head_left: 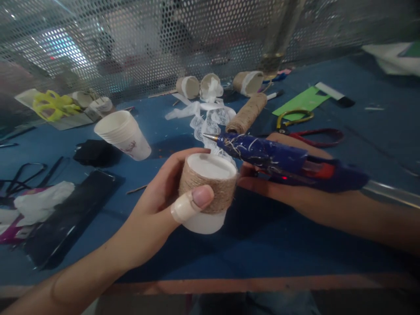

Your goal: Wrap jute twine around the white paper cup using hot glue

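Twine-wrapped cup (218, 192): located at the centre of the frame, white recessed end facing up, a bare white band below the twine. The left hand (157, 205) grips it, fingers curved around the far side, bandaged thumb pressed across the near side. The right hand (265, 186) is closed around a blue glue gun (265, 155), its fingers partly hidden by the body; the nozzle points left, above the cup's far rim. Behind, white lace (213, 118) lies beside a roll of twine (248, 113). Looped red and yellow handles (324, 137) lie right of centre, near a green sheet (300, 103). Stacked paper cups (127, 140) lean left of centre; a dark flat case (72, 218) occupies the lower left.
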The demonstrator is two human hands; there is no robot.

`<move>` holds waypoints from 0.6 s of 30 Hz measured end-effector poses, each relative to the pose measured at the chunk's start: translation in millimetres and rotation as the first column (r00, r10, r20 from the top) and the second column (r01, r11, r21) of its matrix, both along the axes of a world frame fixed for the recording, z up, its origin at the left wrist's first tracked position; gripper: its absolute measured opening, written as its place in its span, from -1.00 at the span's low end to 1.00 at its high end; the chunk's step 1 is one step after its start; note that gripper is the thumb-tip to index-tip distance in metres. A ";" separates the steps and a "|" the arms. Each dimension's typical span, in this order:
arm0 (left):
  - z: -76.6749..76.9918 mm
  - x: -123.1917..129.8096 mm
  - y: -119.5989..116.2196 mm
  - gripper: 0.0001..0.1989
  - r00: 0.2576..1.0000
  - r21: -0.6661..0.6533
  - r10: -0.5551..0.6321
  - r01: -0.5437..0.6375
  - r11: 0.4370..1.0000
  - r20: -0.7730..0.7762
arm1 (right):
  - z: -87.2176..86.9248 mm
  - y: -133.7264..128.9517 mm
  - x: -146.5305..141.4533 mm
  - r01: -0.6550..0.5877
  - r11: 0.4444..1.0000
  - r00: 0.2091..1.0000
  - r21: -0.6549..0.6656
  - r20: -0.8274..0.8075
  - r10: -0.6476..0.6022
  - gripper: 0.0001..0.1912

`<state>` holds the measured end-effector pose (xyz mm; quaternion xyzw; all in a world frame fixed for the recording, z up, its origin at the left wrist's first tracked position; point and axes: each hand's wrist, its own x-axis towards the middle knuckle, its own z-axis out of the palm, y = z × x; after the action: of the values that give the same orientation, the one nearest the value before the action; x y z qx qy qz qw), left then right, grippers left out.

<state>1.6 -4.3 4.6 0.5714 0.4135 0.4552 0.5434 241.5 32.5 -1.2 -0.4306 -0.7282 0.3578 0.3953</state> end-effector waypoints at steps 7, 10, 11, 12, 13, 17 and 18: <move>0.8 -0.9 -0.4 -0.61 0.999 -0.002 -0.005 0.005 1.000 -0.044 | 0.5 -0.2 1.2 -0.046 0.997 0.998 -0.065 -0.033 0.044 -0.70; 0.1 -0.6 -0.5 -0.62 0.998 0.015 -0.022 0.023 1.000 -0.060 | 1.8 -1.2 0.1 -0.056 0.994 0.998 -0.091 -0.042 0.053 -0.70; -0.3 -0.5 -0.4 -0.63 0.998 0.022 -0.026 0.027 0.999 -0.062 | 2.0 -1.5 -0.3 -0.061 0.994 0.997 -0.091 -0.046 0.057 -0.70; -0.8 -0.5 -0.3 -0.64 0.998 0.024 -0.033 0.034 0.999 -0.062 | 2.1 -1.8 -0.6 -0.066 0.994 0.997 -0.092 -0.048 0.061 -0.70; -1.2 -0.6 -0.2 -0.64 0.997 0.027 -0.037 0.038 0.999 -0.061 | 2.1 -1.9 -0.8 -0.065 0.994 0.997 -0.092 -0.049 0.061 -0.70; -2.3 -1.8 -0.6 -0.62 0.997 0.043 -0.027 0.031 0.999 -0.076 | 0.9 -1.7 -0.2 -0.045 0.994 0.998 -0.094 -0.039 0.042 -0.69; -2.1 -2.2 -1.1 -0.62 0.996 0.049 -0.022 0.027 0.998 -0.087 | 0.4 -1.4 0.1 -0.019 0.996 1.000 -0.087 -0.027 0.017 -0.70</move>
<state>-0.6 -5.4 2.5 0.6090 0.4182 0.4335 0.5160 241.5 31.1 -0.8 -0.4362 -0.7107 0.3981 0.3824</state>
